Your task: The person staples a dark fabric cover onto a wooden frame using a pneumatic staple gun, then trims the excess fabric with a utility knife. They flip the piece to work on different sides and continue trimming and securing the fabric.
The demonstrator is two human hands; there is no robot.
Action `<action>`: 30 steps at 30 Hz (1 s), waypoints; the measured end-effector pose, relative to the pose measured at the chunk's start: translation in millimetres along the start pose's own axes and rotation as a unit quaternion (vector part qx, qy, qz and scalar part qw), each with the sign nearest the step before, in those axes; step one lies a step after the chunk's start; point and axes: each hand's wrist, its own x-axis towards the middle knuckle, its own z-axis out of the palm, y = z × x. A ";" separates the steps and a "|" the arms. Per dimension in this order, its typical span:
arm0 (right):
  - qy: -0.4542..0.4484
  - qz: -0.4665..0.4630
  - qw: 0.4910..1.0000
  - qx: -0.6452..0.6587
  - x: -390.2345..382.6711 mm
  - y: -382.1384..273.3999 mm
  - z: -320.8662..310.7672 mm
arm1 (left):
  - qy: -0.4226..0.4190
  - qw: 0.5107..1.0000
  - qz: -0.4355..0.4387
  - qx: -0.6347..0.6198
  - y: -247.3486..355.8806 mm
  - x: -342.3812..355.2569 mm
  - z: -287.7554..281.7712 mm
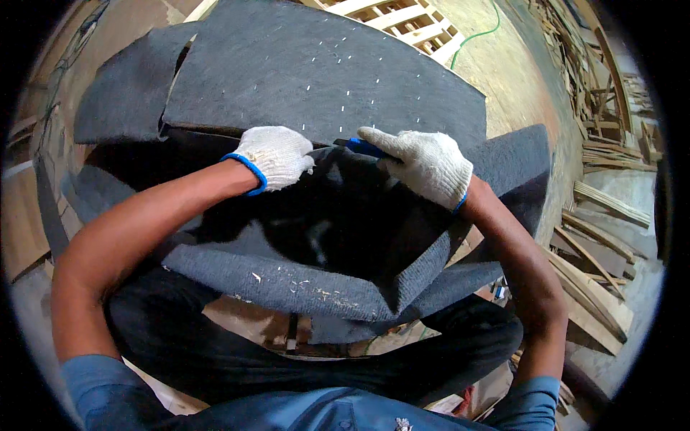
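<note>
Charcoal-gray felt (287, 79) lies flat over a broad panel in front of the person, dotted with short, white, staple-like marks (348, 93). Along the panel's near edge, a blue-handled cutter (366, 148) points left, its tip close to the felt. The right hand (429, 164), in a white knit glove, grasps this cutter, with the index finger stretched along the top of its handle. To its left, the left hand (273, 156), wearing a matching glove with a blue cuff (248, 172), is curled at the same edge; I cannot tell whether its hidden fingertips pinch the material.

Below both hands, loose dark cloth (323, 215) sags toward the person and ends in a thick gray fold (280, 280) flecked with pale shavings. More gray felt extends past the panel on the left and right.

Black trousers (172, 330) show under the fold, the legs bent and spread to either side, with a blue shirt (316, 411) at the lower edge. Beyond the panel's far edge are a slatted wooden frame (413, 27) and a thin green cord (480, 36) on the tan floor (528, 79). Wood offcuts (596, 230) lie heaped along the right side.
</note>
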 end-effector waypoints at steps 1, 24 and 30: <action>-0.022 0.011 1.000 -0.008 4.2 -3.3 -2.9 | -0.006 1.000 -0.016 -0.016 1.9 -1.8 -3.1; -0.003 -0.028 0.999 -0.025 12.4 -1.2 8.1 | -0.013 1.000 -0.012 -0.011 -3.4 0.8 1.2; -0.005 -0.028 0.999 -0.022 14.6 0.4 6.7 | -0.006 1.000 -0.010 -0.007 -4.3 0.7 3.3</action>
